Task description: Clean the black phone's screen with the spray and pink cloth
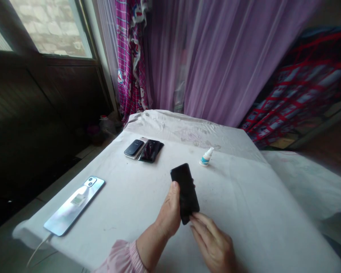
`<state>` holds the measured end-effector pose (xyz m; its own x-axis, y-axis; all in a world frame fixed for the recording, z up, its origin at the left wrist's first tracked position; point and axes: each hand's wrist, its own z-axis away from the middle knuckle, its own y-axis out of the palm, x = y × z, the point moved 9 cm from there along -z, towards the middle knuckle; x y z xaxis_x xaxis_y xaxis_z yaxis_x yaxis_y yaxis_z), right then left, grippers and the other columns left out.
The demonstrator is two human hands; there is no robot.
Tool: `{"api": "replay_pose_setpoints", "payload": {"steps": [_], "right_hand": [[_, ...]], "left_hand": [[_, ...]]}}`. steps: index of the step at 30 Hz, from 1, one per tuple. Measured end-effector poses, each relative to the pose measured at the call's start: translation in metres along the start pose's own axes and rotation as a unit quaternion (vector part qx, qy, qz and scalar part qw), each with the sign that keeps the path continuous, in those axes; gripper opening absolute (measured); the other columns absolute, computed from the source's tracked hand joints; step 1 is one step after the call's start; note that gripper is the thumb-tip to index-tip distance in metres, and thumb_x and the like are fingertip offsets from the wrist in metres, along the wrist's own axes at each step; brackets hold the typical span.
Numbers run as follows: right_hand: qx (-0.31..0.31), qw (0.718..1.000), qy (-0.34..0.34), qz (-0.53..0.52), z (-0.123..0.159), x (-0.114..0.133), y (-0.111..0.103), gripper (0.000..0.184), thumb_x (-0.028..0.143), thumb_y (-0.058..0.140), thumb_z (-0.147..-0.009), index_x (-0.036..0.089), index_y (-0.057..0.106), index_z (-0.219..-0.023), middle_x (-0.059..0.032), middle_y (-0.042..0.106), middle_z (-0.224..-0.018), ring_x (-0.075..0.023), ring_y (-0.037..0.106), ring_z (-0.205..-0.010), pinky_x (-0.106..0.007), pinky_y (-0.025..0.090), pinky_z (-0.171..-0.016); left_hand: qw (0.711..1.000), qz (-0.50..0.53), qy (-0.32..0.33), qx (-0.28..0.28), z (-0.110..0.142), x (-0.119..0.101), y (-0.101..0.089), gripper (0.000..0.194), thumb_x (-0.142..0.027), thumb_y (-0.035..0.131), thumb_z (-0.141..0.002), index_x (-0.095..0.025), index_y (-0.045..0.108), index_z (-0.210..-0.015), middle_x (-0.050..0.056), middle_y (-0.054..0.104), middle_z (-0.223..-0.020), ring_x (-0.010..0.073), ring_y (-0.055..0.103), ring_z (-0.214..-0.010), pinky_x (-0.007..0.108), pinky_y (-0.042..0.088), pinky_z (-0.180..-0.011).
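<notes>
A black smartphone (186, 191) is held above the white cloth, its dark face turned up towards me. My left hand (170, 212) wraps around it from the left, thumb along the near edge and fingertips showing at the right edge. At the phone's lower right corner, the bent fingers of my right hand (213, 240) touch the bottom end; whether they pinch anything small there is hidden. Beyond the phone to the right, a small white dropper bottle (207, 157) with a teal label stands upright on the cloth.
Several phones, among them a dark one (134, 148) and a glossy black one (151, 151), lie grouped at the back left. A light blue phone (75, 206) lies face down at the left edge, a white cable (39, 248) running off it. Purple curtains (216, 57) hang behind the table.
</notes>
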<state>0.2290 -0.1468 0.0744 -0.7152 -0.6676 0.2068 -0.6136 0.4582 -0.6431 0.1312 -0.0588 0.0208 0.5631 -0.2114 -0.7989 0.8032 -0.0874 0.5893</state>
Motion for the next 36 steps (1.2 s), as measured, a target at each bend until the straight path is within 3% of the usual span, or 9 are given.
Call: {"api": "replay_pose_setpoints", "payload": {"steps": [3, 6, 8, 10, 13, 19, 26, 31, 36], "right_hand": [[0.013, 0.996, 0.064, -0.064, -0.003, -0.015, -0.009, 0.024, 0.013, 0.053, -0.089, 0.02, 0.071, -0.103, -0.0055, 0.074, -0.09, -0.0161, 0.072, -0.077, -0.021, 0.059, -0.071], [-0.023, 0.974, 0.202, -0.095, -0.018, -0.05, -0.023, 0.018, 0.024, 0.057, -0.088, 0.02, 0.073, -0.097, -0.0075, 0.075, -0.088, -0.0192, 0.072, -0.077, -0.025, 0.059, -0.068], [-0.021, 0.947, 0.287, -0.14, -0.031, -0.073, -0.02, 0.029, 0.037, 0.058, -0.087, 0.017, 0.072, -0.103, -0.0107, 0.075, -0.093, -0.0202, 0.071, -0.073, -0.025, 0.058, -0.057], [0.045, 0.9, 0.371, -0.226, -0.042, -0.089, 0.002, 0.04, 0.046, 0.056, -0.088, 0.016, 0.07, -0.111, -0.0098, 0.075, -0.089, -0.0169, 0.067, -0.06, -0.023, 0.052, -0.045], [0.127, 0.841, 0.4, -0.342, -0.052, -0.093, 0.036, 0.042, 0.051, 0.063, -0.08, 0.016, 0.075, -0.1, -0.0054, 0.072, -0.072, -0.0158, 0.063, -0.057, -0.025, 0.053, -0.051], [0.135, 0.764, 0.469, -0.422, -0.026, -0.103, 0.06, 0.045, 0.053, 0.072, -0.072, 0.016, 0.076, -0.097, -0.0071, 0.072, -0.077, -0.0201, 0.066, -0.071, -0.031, 0.054, -0.066], [0.125, 0.758, 0.495, -0.405, -0.01, -0.113, 0.063, 0.044, 0.053, 0.072, -0.073, 0.016, 0.075, -0.097, -0.007, 0.073, -0.077, -0.0192, 0.065, -0.068, -0.03, 0.053, -0.063], [0.14, 0.778, 0.485, -0.374, -0.008, -0.118, 0.069, 0.045, 0.056, 0.069, -0.074, 0.016, 0.076, -0.095, -0.0064, 0.072, -0.075, -0.0183, 0.063, -0.065, -0.028, 0.052, -0.06], [0.168, 0.765, 0.496, -0.375, 0.002, -0.122, 0.077, 0.047, 0.056, 0.066, -0.076, 0.016, 0.075, -0.098, -0.0031, 0.065, -0.062, -0.0139, 0.054, -0.05, -0.024, 0.045, -0.045]], "left_hand": [[0.999, -0.021, -0.033, 0.03, 0.007, 0.003, -0.002, 0.08, -0.078, 0.036, -0.084, -0.014, 0.06, -0.125, 0.014, 0.066, -0.119, 0.0294, 0.057, -0.115, 0.044, 0.041, -0.102], [0.995, -0.015, -0.076, 0.056, 0.015, 0.008, -0.001, 0.087, -0.083, 0.037, -0.079, -0.012, 0.063, -0.122, 0.015, 0.068, -0.115, 0.0304, 0.059, -0.113, 0.044, 0.043, -0.1], [0.993, -0.023, -0.098, 0.067, 0.019, 0.011, -0.001, 0.086, -0.083, 0.038, -0.079, -0.012, 0.064, -0.12, 0.015, 0.069, -0.113, 0.0304, 0.06, -0.112, 0.043, 0.043, -0.099], [0.99, -0.053, -0.115, 0.067, 0.02, 0.013, -0.005, 0.083, -0.082, 0.04, -0.08, -0.013, 0.065, -0.119, 0.013, 0.07, -0.112, 0.03, 0.061, -0.11, 0.043, 0.044, -0.098], [0.989, -0.108, -0.1, 0.033, 0.016, 0.009, -0.022, 0.07, -0.074, 0.047, -0.084, -0.017, 0.065, -0.118, 0.009, 0.068, -0.115, 0.0278, 0.06, -0.108, 0.04, 0.044, -0.095], [0.986, -0.119, -0.114, 0.015, 0.002, 0.0, -0.04, 0.057, -0.065, 0.064, -0.075, -0.015, 0.07, -0.101, 0.004, 0.07, -0.086, 0.019, 0.063, -0.08, 0.028, 0.047, -0.072], [0.961, -0.233, -0.13, 0.072, -0.012, -0.026, -0.043, 0.057, -0.068, 0.071, -0.065, -0.014, 0.074, -0.086, 0.003, 0.067, -0.069, 0.0134, 0.06, -0.062, 0.024, 0.047, -0.059], [0.942, -0.278, -0.162, 0.09, -0.023, -0.025, -0.05, 0.051, -0.063, 0.072, -0.067, -0.014, 0.075, -0.082, 0.002, 0.066, -0.063, 0.011, 0.059, -0.057, 0.021, 0.046, -0.055], [0.926, -0.296, -0.2, 0.123, -0.032, -0.023, -0.05, 0.04, -0.053, 0.072, -0.072, -0.015, 0.074, -0.083, 0.001, 0.065, -0.061, 0.01, 0.06, -0.053, 0.019, 0.047, -0.052]]}}
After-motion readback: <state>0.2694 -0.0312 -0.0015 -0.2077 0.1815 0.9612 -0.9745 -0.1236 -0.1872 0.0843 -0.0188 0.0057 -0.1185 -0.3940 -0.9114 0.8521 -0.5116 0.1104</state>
